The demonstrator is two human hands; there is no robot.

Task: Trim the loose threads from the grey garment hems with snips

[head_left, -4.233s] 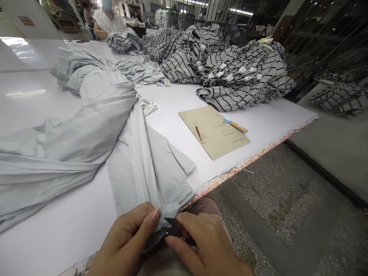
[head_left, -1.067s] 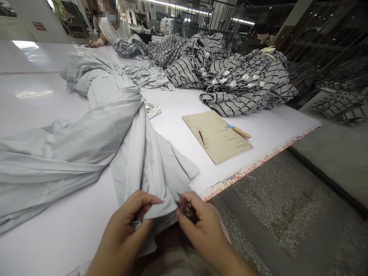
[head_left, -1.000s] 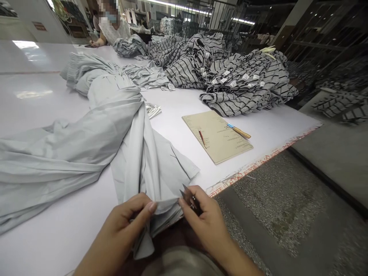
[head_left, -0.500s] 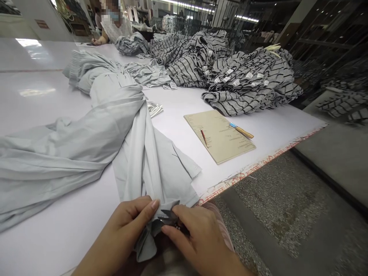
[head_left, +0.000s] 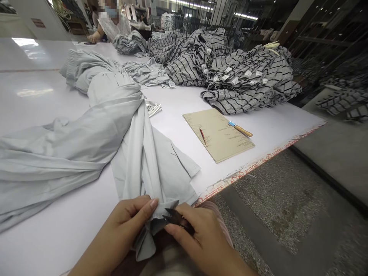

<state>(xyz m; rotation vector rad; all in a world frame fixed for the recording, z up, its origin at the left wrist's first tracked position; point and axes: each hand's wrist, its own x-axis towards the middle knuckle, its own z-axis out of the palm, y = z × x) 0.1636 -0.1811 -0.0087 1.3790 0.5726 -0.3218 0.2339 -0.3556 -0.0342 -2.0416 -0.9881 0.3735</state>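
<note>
A pale grey garment (head_left: 146, 157) hangs over the near edge of the table toward me. My left hand (head_left: 129, 222) pinches its hem between thumb and fingers. In my right hand (head_left: 201, 234) is a pair of dark thread snips (head_left: 178, 219), held between thumb and fingers. Their two blades stand apart and point left, just beside the gathered hem. The lower end of the cloth folds down below my hands. Part of the snips is hidden in my palm.
On the white table (head_left: 71, 226) lies a tan paper pad (head_left: 218, 142) with a red pencil (head_left: 202, 136) and a wooden-handled blue tool (head_left: 240, 128). Behind are striped grey garments (head_left: 247, 76) and bunched pale grey cloth (head_left: 100, 96). A person (head_left: 112, 27) works across the table.
My right hand and the snips have shifted slightly right, drawing back from the hem. My left hand keeps its pinch. Across the table, the person's arm has moved.
</note>
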